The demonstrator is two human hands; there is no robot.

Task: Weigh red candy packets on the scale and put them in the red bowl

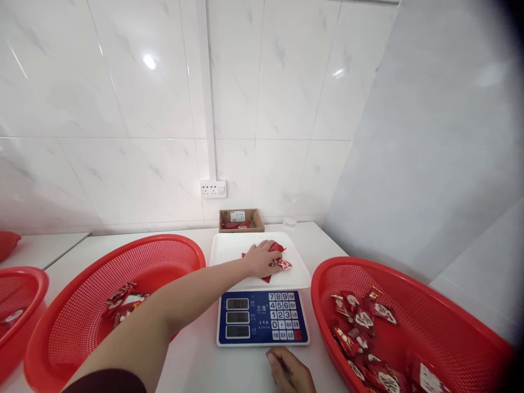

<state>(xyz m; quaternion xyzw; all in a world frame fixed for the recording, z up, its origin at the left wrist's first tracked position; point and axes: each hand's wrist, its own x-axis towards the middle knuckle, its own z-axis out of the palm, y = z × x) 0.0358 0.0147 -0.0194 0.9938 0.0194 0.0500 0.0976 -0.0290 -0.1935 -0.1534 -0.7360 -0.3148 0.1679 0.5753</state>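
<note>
My left hand [262, 258] reaches over the white pan of a digital scale [223, 262], its fingers curled down around several red snack packets [278, 248]. Parts of the packets stick out past the fingers; the rest is hidden under my palm. The scale's blue keypad and display panel [262, 316] faces me, its top display lit with small digits. Below that panel, by the table's near edge, my right hand [290, 371] rests with its fingers curled in, and nothing shows in it.
A red basket [323, 273] with several red packets stands on the right. Another red basket [180, 243] with packets is under my left forearm. Behind the scale is a small cardboard box [257, 221] holding red packets. Part of a third basket [39, 281] shows far left.
</note>
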